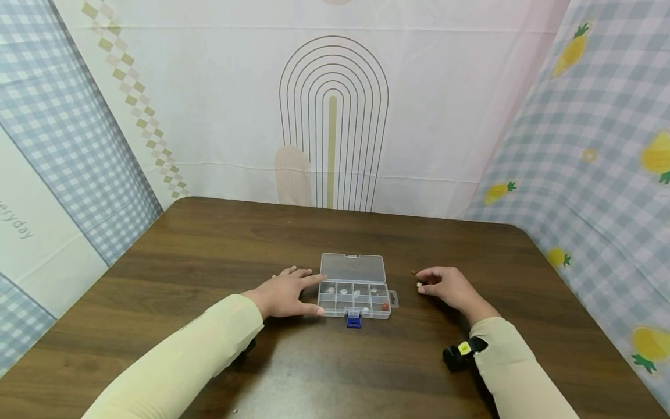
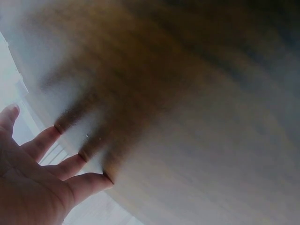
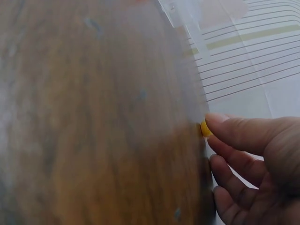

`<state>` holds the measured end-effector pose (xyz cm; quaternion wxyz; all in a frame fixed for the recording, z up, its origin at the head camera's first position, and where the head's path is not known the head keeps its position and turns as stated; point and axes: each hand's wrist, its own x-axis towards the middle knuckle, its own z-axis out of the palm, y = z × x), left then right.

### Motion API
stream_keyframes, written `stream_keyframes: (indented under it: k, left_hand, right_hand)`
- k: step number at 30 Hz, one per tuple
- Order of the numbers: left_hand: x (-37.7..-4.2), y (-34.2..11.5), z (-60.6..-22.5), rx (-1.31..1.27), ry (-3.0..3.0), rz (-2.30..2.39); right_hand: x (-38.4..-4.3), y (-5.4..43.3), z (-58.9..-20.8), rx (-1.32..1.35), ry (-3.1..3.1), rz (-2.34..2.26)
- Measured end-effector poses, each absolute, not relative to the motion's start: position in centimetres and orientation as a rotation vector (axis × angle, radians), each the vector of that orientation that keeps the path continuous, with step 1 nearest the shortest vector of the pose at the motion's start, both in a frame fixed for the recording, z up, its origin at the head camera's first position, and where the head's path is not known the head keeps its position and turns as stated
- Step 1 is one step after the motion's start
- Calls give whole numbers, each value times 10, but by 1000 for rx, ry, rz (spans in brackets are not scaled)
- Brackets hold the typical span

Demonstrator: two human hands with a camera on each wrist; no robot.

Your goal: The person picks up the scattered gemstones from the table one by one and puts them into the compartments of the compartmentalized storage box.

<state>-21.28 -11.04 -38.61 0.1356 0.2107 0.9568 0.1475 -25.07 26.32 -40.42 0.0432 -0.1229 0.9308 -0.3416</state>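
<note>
A clear plastic compartment box (image 1: 328,305) lies on the table with its lid (image 1: 352,268) folded back and its blue latch (image 1: 353,320) facing the near side. Small whitish pieces sit in several compartments, and a reddish bead (image 1: 385,306) is in the front right one. My left hand (image 1: 288,293) is spread beside the box, thumb and index fingertips at its left edge; its other fingertips rest on the table. To the right of the box, my right hand (image 1: 445,287) pinches a small yellow bead (image 3: 205,129) between thumb and index finger, at the tabletop.
A small brown bead (image 1: 413,272) lies just beyond the right fingertips. The clear hanging tab (image 1: 394,298) sticks out from the box's right side. Patterned cloth (image 1: 230,105) hangs behind the wooden table (image 1: 335,372), and checked cloth (image 1: 591,192) hangs along the right.
</note>
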Motion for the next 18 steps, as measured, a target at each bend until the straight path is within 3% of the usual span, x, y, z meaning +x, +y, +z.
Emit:
stream_keyframes:
  k: [18]
  left_hand:
    - [-213,-111,-387,616,2773,435]
  right_hand:
    - [-254,260,-405,-385,2875,-973]
